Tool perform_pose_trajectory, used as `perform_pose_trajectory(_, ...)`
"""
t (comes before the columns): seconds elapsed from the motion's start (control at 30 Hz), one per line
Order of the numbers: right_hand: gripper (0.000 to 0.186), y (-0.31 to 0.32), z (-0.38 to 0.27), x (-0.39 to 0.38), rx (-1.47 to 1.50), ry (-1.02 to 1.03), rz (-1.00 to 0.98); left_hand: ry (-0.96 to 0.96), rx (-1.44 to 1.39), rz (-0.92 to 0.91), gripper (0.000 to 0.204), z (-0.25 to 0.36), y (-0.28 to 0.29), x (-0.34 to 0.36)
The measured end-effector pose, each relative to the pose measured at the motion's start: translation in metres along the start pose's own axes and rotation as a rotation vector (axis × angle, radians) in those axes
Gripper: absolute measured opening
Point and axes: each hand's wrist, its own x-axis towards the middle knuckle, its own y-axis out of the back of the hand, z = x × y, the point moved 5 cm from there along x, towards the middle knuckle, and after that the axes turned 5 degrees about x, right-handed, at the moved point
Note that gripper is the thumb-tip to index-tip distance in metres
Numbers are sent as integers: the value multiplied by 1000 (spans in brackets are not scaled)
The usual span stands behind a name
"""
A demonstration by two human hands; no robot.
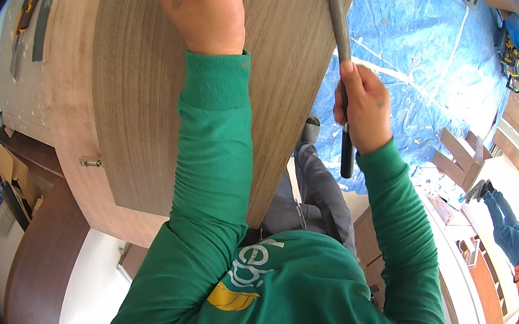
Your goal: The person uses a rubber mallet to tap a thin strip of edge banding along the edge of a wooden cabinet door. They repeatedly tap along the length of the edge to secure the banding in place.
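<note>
My left hand is over a grey-brown wood-grain panel at the top of the view, its fingers bent and partly cut off by the frame; what they hold, if anything, is hidden. My right hand grips a long, slim tool with a pale tip at its upper end and a black lower end, along the panel's right edge. A paler wooden board with a small metal fitting lies under the panel's left side.
Blue sheeting covers floor at right, with wood pieces and tools. Another person in red top and jeans is at far right. A cutter lies at far left, above a dark brown curved panel.
</note>
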Motion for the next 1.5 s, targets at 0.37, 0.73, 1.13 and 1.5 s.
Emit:
perform_pose_trajectory(0.37, 41, 4, 16, -13, -28, 1, -2, -11, -41, -4, 52, 2, 0, -1)
perform_pose_trajectory(0.73, 43, 8, 30, -32, -61, 5, -4, -21, -12, -10, 53, 5, 1, 0)
perform_pose_trajectory(1.13, 43, -7, -21, 29, 61, 194, -14, 40, 52, 24, 48, -5, 4, 3)
perform_pose_trajectory(1.5, 34, -9, 16, -2, -104, 219, -67, 104, -229, 5, 35, -2, 7, -2)
